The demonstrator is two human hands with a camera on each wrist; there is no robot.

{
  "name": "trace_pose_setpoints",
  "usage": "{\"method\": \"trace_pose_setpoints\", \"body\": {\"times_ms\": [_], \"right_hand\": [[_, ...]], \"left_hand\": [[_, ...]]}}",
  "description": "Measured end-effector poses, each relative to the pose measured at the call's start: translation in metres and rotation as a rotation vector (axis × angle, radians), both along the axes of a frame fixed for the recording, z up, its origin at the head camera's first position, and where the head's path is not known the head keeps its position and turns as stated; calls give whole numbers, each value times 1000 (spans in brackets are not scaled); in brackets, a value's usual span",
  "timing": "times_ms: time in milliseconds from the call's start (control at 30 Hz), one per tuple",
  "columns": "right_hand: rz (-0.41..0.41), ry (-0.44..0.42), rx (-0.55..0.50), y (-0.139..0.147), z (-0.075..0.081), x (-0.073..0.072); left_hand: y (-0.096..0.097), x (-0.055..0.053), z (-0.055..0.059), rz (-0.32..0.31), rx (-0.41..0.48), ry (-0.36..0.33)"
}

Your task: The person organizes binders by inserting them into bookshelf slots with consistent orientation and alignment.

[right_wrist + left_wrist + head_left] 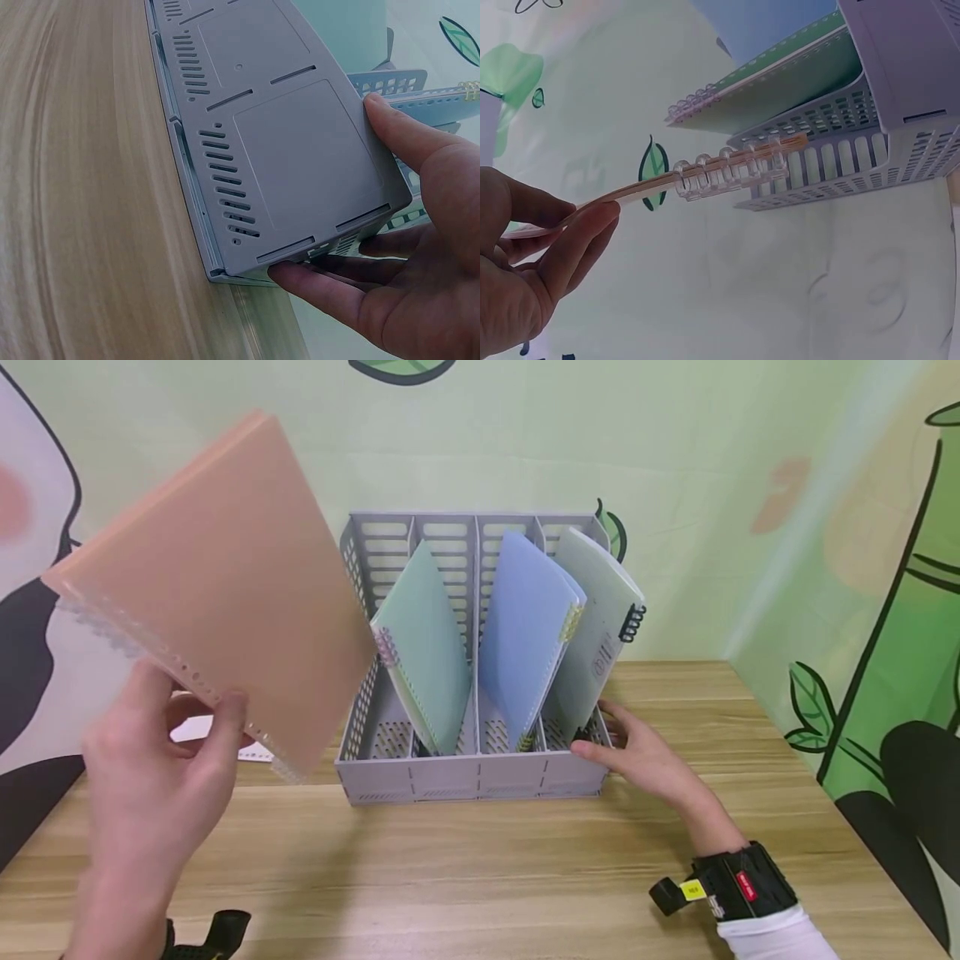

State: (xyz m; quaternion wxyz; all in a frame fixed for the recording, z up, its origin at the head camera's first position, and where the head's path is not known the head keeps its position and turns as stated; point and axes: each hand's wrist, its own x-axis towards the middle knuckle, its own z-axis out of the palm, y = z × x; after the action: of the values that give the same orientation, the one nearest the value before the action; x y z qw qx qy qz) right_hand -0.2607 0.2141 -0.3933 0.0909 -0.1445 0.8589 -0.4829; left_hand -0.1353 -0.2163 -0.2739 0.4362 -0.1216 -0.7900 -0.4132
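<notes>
My left hand (pixel 161 760) pinches an orange loose-leaf notebook (pixel 225 585) by its bound edge, thumb on the near cover. Held tilted in the air, it is left of the grey desk file organizer (pixel 446 777). Clear plastic rings (pixel 727 172) line its spine in the left wrist view. My right hand (pixel 637 747) grips the organizer's front right corner, thumb over the front wall's top edge and fingers against the side. Upright in the organizer lean a green notebook (pixel 427 652), a blue notebook (pixel 525 635) and a pale grey-green notebook (pixel 596 618) with black rings.
The organizer's leftmost slot (pixel 386 739) holds no notebook. Partly hidden behind my left hand, a white item (pixel 255 752) lies on the wooden table (pixel 465 877). A printed cloth backdrop (pixel 675 460) hangs behind and at the right.
</notes>
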Motion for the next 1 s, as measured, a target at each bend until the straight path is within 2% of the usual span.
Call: {"method": "trace_pose_setpoints", "body": {"times_ms": [200, 467, 667, 1000], "right_hand": [[0, -4, -6, 0, -1, 0], [-1, -14, -12, 0, -1, -1], [-3, -14, -10, -1, 0, 0], [0, -21, -24, 0, 0, 1]], "left_hand": [[2, -6, -5, -5, -9, 6], [6, -17, -9, 18, -28, -2], [12, -24, -10, -7, -30, 13], [13, -34, -19, 5, -15, -53]]}}
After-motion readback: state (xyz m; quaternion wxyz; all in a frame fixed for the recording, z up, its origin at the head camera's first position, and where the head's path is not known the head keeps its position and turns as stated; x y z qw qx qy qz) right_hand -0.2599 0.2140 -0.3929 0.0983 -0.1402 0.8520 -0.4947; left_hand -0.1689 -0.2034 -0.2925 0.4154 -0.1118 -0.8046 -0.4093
